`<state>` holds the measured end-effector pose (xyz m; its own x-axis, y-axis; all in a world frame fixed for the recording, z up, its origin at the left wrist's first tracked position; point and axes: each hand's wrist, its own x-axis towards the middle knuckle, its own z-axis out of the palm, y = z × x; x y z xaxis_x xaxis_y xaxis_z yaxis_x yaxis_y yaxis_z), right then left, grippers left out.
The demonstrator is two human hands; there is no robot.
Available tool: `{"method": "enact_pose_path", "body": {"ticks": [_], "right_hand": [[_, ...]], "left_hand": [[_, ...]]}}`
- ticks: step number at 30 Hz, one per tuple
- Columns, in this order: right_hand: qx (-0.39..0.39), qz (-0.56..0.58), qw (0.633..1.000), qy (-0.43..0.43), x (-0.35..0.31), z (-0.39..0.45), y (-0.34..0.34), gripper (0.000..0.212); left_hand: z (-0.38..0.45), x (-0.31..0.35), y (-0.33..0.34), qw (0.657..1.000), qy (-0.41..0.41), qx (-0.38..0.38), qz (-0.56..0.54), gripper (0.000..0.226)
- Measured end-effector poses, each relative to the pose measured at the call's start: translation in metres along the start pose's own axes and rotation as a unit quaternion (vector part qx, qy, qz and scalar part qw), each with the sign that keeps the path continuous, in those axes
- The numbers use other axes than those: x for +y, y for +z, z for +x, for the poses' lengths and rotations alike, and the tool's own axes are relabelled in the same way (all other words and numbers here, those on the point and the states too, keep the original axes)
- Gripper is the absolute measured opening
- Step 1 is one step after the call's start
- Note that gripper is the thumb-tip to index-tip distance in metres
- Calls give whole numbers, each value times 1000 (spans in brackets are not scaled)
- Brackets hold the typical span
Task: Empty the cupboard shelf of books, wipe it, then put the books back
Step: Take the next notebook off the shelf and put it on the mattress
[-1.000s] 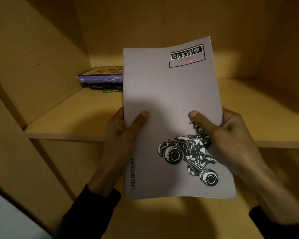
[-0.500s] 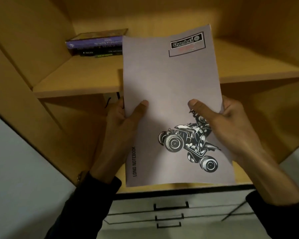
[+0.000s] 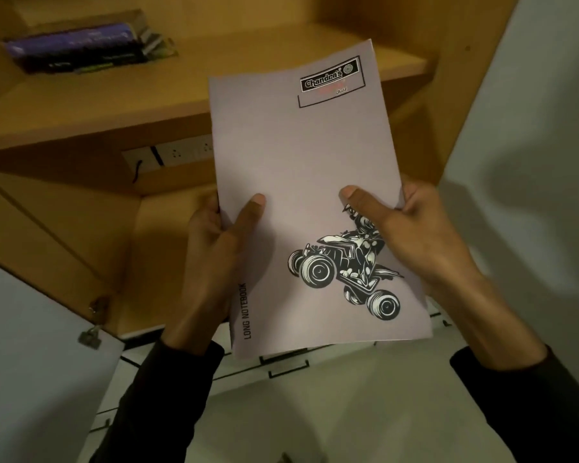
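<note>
A pale lilac long notebook [image 3: 308, 168] with a quad-bike drawing is held upright in front of the cupboard. My left hand [image 3: 214, 259] grips its left edge, thumb on the cover. My right hand [image 3: 411, 238] grips its right edge, thumb pressed above the drawing. The wooden cupboard shelf [image 3: 121, 105] lies up and to the left, behind the notebook. A small stack of books [image 3: 77, 50] with a purple spine on top lies flat at the shelf's back left.
A socket strip [image 3: 181, 153] with a black cable sits under the shelf. White drawers with black handles [image 3: 288, 369] lie below. The open cupboard door with a hinge [image 3: 92, 332] is at lower left; a white wall [image 3: 522, 135] stands at right.
The view has tilted down and drawn back: the shelf and book stack moved up and left in frame, drawers and wall came into sight. Both hands keep the same hold on the notebook.
</note>
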<state>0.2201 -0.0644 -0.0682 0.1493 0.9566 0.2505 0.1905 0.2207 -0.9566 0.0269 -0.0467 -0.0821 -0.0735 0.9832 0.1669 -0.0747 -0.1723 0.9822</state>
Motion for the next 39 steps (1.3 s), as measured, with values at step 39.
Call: {"method": "enact_pose_path", "body": {"ticks": [39], "right_hand": [[318, -57, 916, 237, 36, -298, -166, 7]], "left_hand": [[-220, -72, 164, 920, -218, -325, -13, 21]]}}
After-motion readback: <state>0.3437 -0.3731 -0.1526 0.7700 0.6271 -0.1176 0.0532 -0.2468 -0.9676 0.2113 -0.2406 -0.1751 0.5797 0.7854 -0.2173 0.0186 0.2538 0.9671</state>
